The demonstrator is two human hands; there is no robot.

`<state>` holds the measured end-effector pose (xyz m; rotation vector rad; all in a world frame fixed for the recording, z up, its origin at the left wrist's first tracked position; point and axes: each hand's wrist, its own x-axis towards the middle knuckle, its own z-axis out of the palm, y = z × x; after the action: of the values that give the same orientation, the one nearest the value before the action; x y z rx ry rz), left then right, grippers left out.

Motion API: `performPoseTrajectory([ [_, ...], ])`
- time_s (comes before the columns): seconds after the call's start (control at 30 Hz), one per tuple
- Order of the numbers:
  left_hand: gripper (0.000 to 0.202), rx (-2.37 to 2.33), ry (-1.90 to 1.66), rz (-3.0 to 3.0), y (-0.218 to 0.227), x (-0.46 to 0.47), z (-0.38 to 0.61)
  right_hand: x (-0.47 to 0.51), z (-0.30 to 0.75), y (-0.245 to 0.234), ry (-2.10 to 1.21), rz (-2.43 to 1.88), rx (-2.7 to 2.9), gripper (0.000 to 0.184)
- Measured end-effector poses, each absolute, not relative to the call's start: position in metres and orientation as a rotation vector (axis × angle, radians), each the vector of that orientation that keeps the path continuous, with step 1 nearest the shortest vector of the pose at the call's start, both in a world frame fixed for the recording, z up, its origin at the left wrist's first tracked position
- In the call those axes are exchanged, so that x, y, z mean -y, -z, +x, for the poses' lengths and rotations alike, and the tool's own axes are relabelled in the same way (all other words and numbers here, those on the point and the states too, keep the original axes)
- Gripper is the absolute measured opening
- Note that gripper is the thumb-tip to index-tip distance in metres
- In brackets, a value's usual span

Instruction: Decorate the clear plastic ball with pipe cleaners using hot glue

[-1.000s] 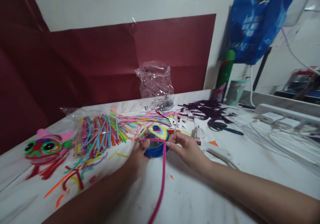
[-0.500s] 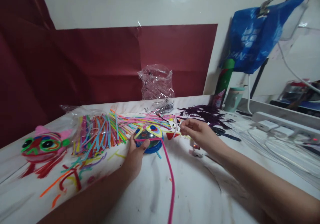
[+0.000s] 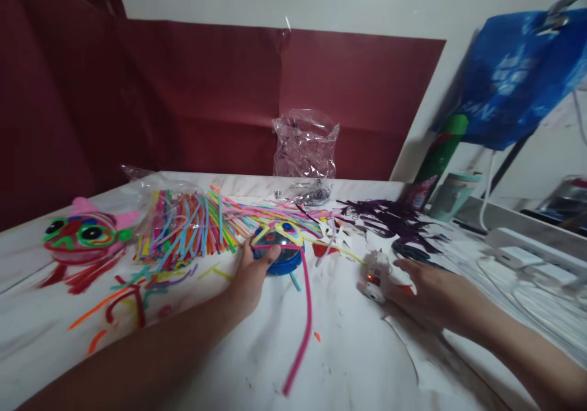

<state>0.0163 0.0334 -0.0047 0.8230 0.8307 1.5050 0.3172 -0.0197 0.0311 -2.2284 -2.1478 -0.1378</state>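
A dark, shiny mask [image 3: 277, 255] with a blue base, yellow-rimmed eyes and colored trim is in my left hand [image 3: 254, 273], the thumb pressed on its front. A long pink pipe cleaner [image 3: 308, 313] crosses the front of the mask and hangs down toward me, its lower end loose. To the right, my right hand [image 3: 424, 285] is closed around the back of a white hot glue gun [image 3: 378, 271] with a lit red switch and an orange trigger. Part of the gun's handle is hidden by the fingers.
A decorated pink mask [image 3: 85, 240] stands at the left beside bundled pipe cleaners [image 3: 183, 227]. Cut pieces [image 3: 126, 304] lie in front. Purple strands [image 3: 389, 218], black-handled scissors [image 3: 410, 251], a power strip [image 3: 527, 255] with cables and a green cup [image 3: 454, 197] are right.
My right hand has moved down and right, from beside the mask to the hot glue gun. My left hand keeps its hold on the mask. The pipe cleaner's free end has swung left.
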Motion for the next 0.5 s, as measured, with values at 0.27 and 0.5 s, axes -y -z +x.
performPoseTrajectory([
  [0.27,0.081,-0.858,-1.509,0.852,0.009,-0.038,0.016,0.016,0.332,-0.013,0.191,-2.124,2.491,0.015],
  [0.5,0.080,-0.911,-1.560,0.865,0.012,-0.040,0.016,0.024,0.324,-0.016,0.353,-2.002,2.458,0.017],
])
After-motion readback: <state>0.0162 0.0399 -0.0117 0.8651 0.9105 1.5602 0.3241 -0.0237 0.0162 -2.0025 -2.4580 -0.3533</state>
